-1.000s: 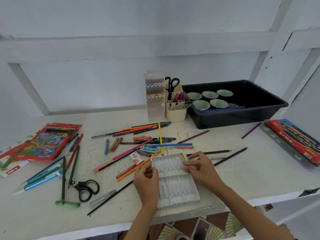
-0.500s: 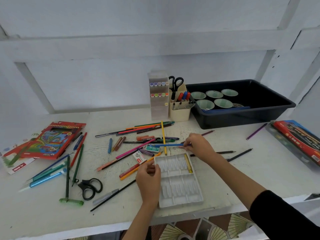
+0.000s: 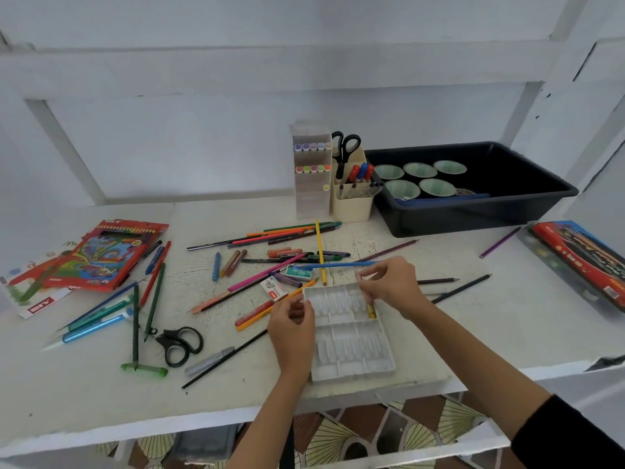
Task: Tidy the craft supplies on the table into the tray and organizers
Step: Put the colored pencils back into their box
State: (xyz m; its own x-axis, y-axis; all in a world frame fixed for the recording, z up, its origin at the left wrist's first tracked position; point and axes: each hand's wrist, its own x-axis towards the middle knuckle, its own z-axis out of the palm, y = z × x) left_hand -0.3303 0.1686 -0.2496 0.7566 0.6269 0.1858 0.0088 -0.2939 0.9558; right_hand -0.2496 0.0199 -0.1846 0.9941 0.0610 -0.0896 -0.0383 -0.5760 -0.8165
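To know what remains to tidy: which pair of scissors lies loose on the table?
The black scissors lying flat at front left; the other pair stands handles-up in the cream pen holder.

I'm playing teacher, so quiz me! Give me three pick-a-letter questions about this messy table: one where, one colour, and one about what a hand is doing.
1. Where are the green cups? A in the black bin; B on the red box; C on the floor.
2. The right hand pinches a pencil coloured: A green; B blue; C orange.
3. The left hand: A lies flat; B grips scissors; C holds the white tray by its edge.
Answers: A, the cups sit inside the bin; B, the pencil is blue; C, it curls on the tray's rim.
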